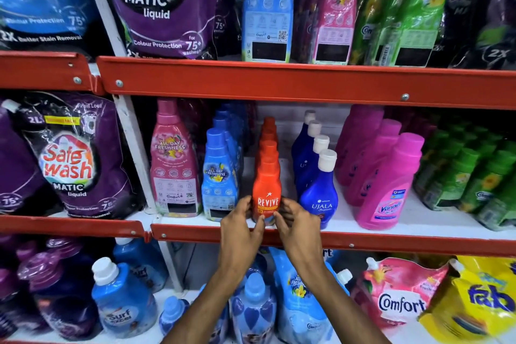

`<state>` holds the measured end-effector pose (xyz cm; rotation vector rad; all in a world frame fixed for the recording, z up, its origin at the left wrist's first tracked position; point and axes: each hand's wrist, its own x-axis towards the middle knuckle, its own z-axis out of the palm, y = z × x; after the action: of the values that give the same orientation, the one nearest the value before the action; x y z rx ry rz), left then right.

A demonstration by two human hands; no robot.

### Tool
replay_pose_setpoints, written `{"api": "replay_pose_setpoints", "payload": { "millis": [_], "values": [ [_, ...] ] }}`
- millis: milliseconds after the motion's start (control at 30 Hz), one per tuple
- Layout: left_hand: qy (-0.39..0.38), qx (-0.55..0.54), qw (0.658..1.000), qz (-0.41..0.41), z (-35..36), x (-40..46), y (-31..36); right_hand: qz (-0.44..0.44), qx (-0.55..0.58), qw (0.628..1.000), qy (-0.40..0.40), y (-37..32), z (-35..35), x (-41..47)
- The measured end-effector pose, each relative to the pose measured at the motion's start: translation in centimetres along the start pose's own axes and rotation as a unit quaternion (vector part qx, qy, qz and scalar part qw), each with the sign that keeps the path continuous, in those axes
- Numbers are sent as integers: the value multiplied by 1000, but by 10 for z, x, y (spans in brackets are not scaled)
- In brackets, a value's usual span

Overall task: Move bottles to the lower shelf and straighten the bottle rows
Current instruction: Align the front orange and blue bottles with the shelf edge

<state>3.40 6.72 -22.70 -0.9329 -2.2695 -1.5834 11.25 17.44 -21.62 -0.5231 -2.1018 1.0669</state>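
An orange Revive bottle [267, 187] stands at the front of a row of orange bottles on the middle shelf [363, 241]. My left hand [241, 227] grips its lower left side and my right hand [297, 227] grips its lower right side. Left of it runs a row of light blue Comfort bottles [219, 176]. On its right stands a row of dark blue Ujala bottles [318, 190] with white caps. The base of the orange bottle is hidden behind my fingers.
Pink Vanish bottles [388, 184] and green Comfort bottles [480, 176] fill the shelf's right. A pink Comfort bottle [173, 165] stands left. The upper shelf [279, 81] holds pouches and tall bottles. The lower shelf holds Surf Excel bottles [122, 299], a Comfort pouch [396, 293] and a yellow pouch [480, 299].
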Motion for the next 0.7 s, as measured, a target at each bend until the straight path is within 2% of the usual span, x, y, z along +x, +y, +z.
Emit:
{"api": "replay_pose_setpoints", "payload": {
  "millis": [200, 300, 400, 500, 600, 700],
  "values": [
    [-1, 5, 1000, 2, -2, 0, 1, -1, 9, 1000, 3, 0, 0, -1],
    [6, -14, 1000, 4, -4, -4, 3, -29, 18, 999, 30, -1, -4, -8],
    [74, -38, 997, 5, -3, -14, 6, -52, 4, 994, 101, 6, -17, -18],
    [124, -24, 991, 40, 6, -24, 14, -78, -20, 985, 153, 18, -40, -25],
    [96, -36, 993, 60, 22, -26, 24, -66, -26, 979, 189, 29, -62, -27],
    [38, -67, 996, 43, 41, -25, 33, -39, -24, 977, 210, 36, -76, -21]
  ]
}}
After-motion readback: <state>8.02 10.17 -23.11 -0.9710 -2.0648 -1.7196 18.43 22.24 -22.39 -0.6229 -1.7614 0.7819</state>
